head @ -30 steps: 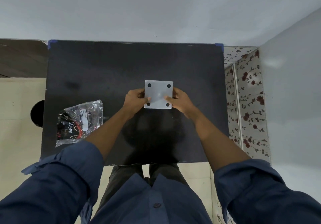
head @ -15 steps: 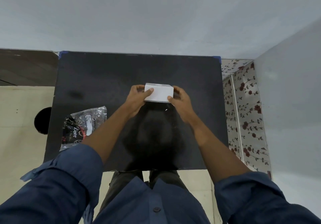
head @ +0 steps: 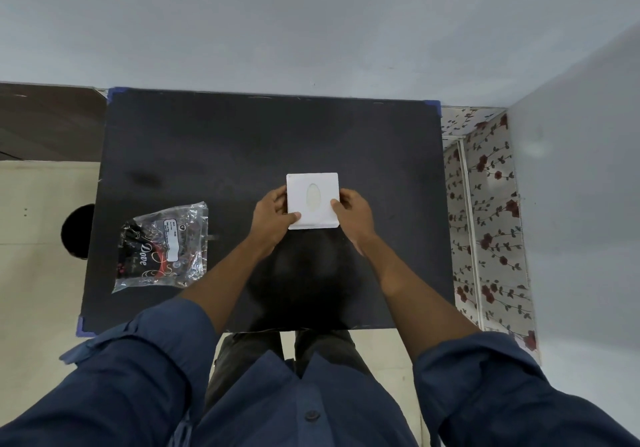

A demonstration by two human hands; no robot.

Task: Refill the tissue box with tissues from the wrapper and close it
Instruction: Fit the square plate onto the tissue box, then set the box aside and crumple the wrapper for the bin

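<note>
**Tissue box held at both sides**

We grip the white tissue box [head: 312,200] between left hand [head: 273,217] and right hand [head: 353,214], fingers closed on its edges, oval opening up. The wrapper [head: 162,249] lies on the worktop [head: 207,141], well left of the left fingers.

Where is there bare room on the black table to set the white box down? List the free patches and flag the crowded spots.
Free: the far strip of the black table behind the white box; the stretch between the wrapper and the left hand; the right side beyond the right hand. Crowded: the near-left corner under the wrapper, and the near middle, crossed by both forearms.
</note>
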